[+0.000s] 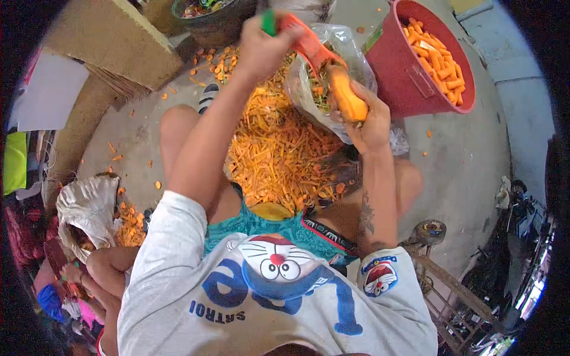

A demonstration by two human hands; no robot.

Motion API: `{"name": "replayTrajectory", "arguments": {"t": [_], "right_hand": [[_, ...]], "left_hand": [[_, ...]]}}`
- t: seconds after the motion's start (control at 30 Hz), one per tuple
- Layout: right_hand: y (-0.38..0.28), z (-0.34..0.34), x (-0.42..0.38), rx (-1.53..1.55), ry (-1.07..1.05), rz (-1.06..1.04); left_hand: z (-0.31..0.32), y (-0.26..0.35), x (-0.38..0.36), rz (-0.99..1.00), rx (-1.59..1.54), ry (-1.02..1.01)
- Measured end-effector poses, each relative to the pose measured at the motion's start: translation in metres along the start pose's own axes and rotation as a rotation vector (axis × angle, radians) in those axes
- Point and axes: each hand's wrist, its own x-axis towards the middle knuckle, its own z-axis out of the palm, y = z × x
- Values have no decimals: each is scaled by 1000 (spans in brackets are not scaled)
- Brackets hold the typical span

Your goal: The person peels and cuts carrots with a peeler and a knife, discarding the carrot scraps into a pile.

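My left hand (261, 50) is closed around a red peeler (309, 44) with a green end. Its far end touches the upper part of a thick orange carrot (346, 95). My right hand (374, 118) wraps round the lower part of that carrot, which has smooth orange flesh and a darker, rougher top. Just beneath the carrot is an open clear plastic bag (300, 89) with greenish and orange scraps inside. A heap of orange peelings (273, 160) covers the floor between my legs.
A red tub (392, 77) of peeled carrots (436, 62) leans at upper right. A dark basin (208, 24) stands at the top, near a tan block (113, 41). At lower left are a white sack (89, 202) and another person's hand (71, 273). A rusty metal frame (451, 291) lies lower right.
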Motion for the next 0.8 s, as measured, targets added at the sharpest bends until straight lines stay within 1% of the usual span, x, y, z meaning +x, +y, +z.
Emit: {"name": "replayTrajectory", "arguments": {"t": [0.03, 0.07, 0.13, 0.17, 0.2, 0.23, 0.27, 0.33, 0.37, 0.47, 0.5, 0.53, 0.6, 0.63, 0.67, 0.7, 0.73, 0.77, 0.8], "right_hand": [[0, 19, -3, -85, 184, -36], [0, 16, -1, -87, 178, -40], [0, 2, 3, -40, 128, 9], [0, 11, 2, -38, 133, 7], [-2, 27, 1, -73, 225, -33], [-2, 35, 1, -108, 319, -71], [0, 27, -1, -107, 325, -61], [2, 5, -1, 36, 22, 39], [3, 3, -1, 35, 17, 36], [-2, 7, 4, 20, 59, 53], [1, 15, 3, -2, 158, -17], [2, 22, 3, -26, 257, -83], [0, 34, 3, 8, 293, -56], [1, 36, 2, 41, 321, -36], [1, 26, 3, 38, 315, -35], [1, 6, 2, 92, 122, 9], [1, -3, 4, 140, -74, 52], [3, -12, 7, 134, -81, 46], [5, -17, 8, 92, -34, 1]], "left_hand": [[-8, -4, 9, -73, -110, 99], [-12, -7, 14, -142, -222, 195], [5, 9, -1, -168, -163, 183], [20, 21, -17, 50, -138, 76], [28, 28, -28, 268, -112, -25], [22, 37, -28, 229, -76, -96], [15, 30, -23, 218, -78, -96], [-5, 6, 4, -84, -130, 132], [-14, -6, 11, -114, -119, 186], [10, 2, -9, -108, -203, 156], [20, 31, -25, -16, -156, 35], [17, 34, -21, -19, -158, 36], [11, 30, -19, 92, -1, -67], [4, 12, -8, -106, -159, 32], [-3, -3, -2, -102, -157, 37], [-11, -14, 4, -160, -193, 146], [-14, 2, 10, -215, -231, 256], [-6, 17, -1, -274, -208, 226], [7, 29, -13, -269, -210, 224]]}}
